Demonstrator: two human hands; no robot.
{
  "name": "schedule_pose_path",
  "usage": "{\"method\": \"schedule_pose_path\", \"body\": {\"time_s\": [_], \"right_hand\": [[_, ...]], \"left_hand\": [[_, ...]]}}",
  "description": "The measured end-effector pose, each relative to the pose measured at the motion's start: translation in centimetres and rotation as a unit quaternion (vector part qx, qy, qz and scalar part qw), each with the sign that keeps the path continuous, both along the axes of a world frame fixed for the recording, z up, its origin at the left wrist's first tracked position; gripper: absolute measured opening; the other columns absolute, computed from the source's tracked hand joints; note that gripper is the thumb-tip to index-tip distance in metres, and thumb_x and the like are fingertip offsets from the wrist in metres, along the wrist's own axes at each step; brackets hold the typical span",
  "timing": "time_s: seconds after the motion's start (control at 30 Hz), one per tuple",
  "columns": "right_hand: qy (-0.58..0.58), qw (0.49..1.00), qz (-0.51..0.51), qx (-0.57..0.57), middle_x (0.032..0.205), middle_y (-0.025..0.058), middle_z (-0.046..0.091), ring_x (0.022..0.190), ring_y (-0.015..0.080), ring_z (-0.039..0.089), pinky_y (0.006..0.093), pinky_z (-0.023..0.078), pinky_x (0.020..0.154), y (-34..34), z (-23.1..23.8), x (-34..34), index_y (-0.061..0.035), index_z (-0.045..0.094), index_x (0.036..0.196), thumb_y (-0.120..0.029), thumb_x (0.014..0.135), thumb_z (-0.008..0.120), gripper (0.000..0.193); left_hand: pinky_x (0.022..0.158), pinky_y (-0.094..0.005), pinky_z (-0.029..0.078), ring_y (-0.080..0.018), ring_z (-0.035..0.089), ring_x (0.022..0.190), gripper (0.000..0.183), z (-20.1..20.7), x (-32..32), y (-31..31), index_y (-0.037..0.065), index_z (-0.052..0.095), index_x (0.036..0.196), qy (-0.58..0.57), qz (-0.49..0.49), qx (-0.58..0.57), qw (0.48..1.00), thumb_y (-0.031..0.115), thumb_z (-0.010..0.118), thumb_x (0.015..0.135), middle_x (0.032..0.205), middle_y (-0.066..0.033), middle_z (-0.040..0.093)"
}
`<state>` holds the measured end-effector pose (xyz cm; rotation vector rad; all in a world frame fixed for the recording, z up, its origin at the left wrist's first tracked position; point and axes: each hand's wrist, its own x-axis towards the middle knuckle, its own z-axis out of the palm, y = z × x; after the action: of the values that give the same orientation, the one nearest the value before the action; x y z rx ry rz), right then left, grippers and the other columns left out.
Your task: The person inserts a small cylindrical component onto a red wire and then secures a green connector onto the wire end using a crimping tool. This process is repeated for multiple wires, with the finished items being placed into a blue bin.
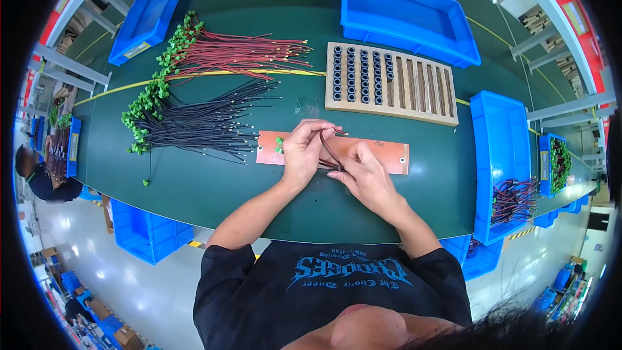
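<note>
Two hands: left hand [304,149] narrow, pinching dark wires [330,151]; right hand [370,178] narrow, gripping their lower part.
Dark wires: looped over orange board [391,149].
Ring tray [389,112]: one o'clock from board.
Blue bin [483,155]: three o'clock, on green surface [434,201].

Open green counter [437,181] lies beyond the right hand [372,175] as far as the blue bin [502,129]. Ahead, the wooden rack [415,84] stands in the way; black wires [201,116] bar passage left of the left hand [303,152]. Between wires and rack a gap seems passable, though lens distortion makes its width hard to judge.
</note>
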<state>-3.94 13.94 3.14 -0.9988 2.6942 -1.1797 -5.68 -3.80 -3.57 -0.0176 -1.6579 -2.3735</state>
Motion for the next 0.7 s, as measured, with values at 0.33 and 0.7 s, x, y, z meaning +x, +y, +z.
{"method": "schedule_pose_path", "body": {"time_s": [0.33, 0.7], "right_hand": [[-0.203, 0.958, -0.144, -0.144, 0.103, 0.0112, 0.071, 0.091, 0.0171, 0.069, 0.0338, 0.055, 0.084, 1.7, -3.4, -3.4, 0.0024, 0.064, 0.107, -0.014, 0.102, 0.067, 0.017], [-0.300, 0.897, -0.155, -0.286, 0.104, 0.0088, 0.070, 0.092, 0.0135, 0.069, 0.0275, 0.057, 0.082, 1.5, -4.5, -3.2, 0.0002, 0.056, 0.108, -0.012, 0.105, 0.063, 0.015]], "left_hand": [[0.086, -0.0291, 0.059, -0.0167, 0.073, 0.095, 0.009, -0.1, -0.1, -0.1, -0.004, 0.064, 0.108, -0.053, -0.003, -0.043, 0.998, -0.005, 0.063, 0.099, 0.105, -0.0086, 0.067], [0.083, -0.0298, 0.060, -0.0150, 0.072, 0.088, 0.011, 0.1, 0.0, -0.3, -0.003, 0.060, 0.114, -0.050, -0.015, -0.069, 0.996, 0.000, 0.060, 0.103, 0.099, -0.0084, 0.068]]}}
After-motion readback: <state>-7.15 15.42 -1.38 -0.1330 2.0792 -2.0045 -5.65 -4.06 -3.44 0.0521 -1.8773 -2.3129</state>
